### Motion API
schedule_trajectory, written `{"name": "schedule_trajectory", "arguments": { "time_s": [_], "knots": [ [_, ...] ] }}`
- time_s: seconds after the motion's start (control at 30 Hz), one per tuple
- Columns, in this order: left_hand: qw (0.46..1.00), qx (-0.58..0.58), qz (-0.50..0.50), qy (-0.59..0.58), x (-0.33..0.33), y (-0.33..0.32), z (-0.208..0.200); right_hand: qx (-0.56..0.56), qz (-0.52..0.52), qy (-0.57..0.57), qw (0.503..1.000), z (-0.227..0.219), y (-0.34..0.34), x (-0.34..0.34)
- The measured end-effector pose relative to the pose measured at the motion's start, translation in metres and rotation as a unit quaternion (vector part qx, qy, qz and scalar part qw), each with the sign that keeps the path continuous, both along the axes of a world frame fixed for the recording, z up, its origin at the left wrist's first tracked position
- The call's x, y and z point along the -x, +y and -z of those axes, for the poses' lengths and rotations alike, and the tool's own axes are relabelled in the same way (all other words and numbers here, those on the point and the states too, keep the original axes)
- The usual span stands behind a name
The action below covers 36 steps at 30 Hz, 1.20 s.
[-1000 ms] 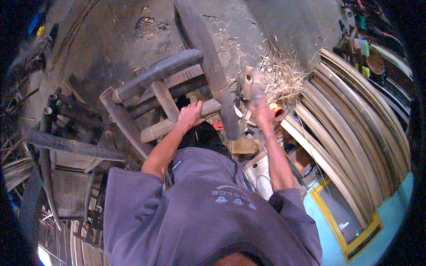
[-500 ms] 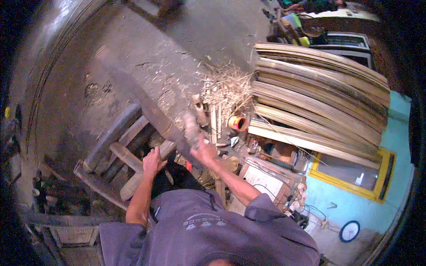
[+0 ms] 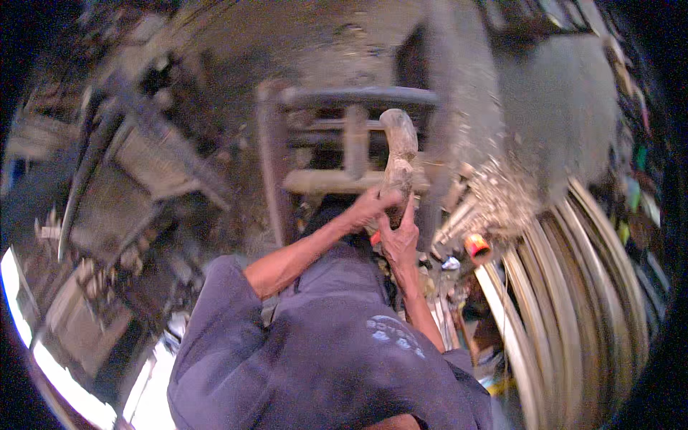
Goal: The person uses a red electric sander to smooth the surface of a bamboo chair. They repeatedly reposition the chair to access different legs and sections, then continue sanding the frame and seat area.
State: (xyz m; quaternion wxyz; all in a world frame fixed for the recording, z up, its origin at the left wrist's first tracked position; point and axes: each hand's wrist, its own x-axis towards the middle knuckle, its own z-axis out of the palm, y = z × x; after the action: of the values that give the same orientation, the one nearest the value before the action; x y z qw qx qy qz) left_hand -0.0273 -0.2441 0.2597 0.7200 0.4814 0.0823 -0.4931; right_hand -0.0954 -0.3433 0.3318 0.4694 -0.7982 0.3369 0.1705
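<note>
A pale, curved piece of wood with a rounded upper end and a knobbly middle stands out in front of me. Both hands grip its lower part: my left hand is wrapped round it from the left, while my right hand closes on it from the right, just below. Their fingers are partly smeared by motion. Behind the piece lies a wooden frame with several rails and an upright slat, like a low bench or chair. A small red thing shows beside my hands; its kind I cannot make out.
Long bundled strips, apparently bamboo or wood, are stacked at the right. A pile of shavings and a red-orange tin lie between them and the frame. Another wooden frame stands at the left among blurred clutter. A broad beam rises beside the bench.
My view has swung left. My left hand has let go of the frame's rail and now grips the curved piece together with my right hand, which held it before.
</note>
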Motion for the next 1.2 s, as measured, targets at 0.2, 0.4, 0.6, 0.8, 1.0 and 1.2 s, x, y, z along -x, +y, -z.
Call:
{"name": "schedule_trajectory", "arguments": {
  "time_s": [0.2, 0.4, 0.6, 0.8, 1.0, 1.2],
  "knots": [
    [0.944, -0.148, -0.293, 0.035, 0.044, 0.1, -0.023, 0.128, -0.175, -0.195, 0.957, 0.043, -0.025, 0.024],
    [0.89, -0.311, -0.325, 0.072, 0.099, 0.242, -0.023, 0.323, -0.122, -0.041, 0.938, 0.15, -0.114, 0.057],
    [0.894, -0.339, -0.282, 0.085, 0.1, 0.293, 0.01, 0.308, -0.143, -0.003, 0.941, 0.189, -0.131, 0.074],
    [0.912, -0.285, -0.294, 0.028, -0.003, 0.303, 0.048, 0.359, -0.17, -0.026, 0.917, 0.203, -0.143, 0.082],
    [0.885, -0.267, -0.381, 0.011, -0.116, 0.28, 0.069, 0.326, -0.148, 0.005, 0.934, 0.184, -0.127, 0.076],
    [0.949, -0.28, -0.143, -0.022, -0.164, 0.262, 0.043, 0.292, -0.123, -0.056, 0.947, 0.162, -0.119, 0.073]
  ]
}}
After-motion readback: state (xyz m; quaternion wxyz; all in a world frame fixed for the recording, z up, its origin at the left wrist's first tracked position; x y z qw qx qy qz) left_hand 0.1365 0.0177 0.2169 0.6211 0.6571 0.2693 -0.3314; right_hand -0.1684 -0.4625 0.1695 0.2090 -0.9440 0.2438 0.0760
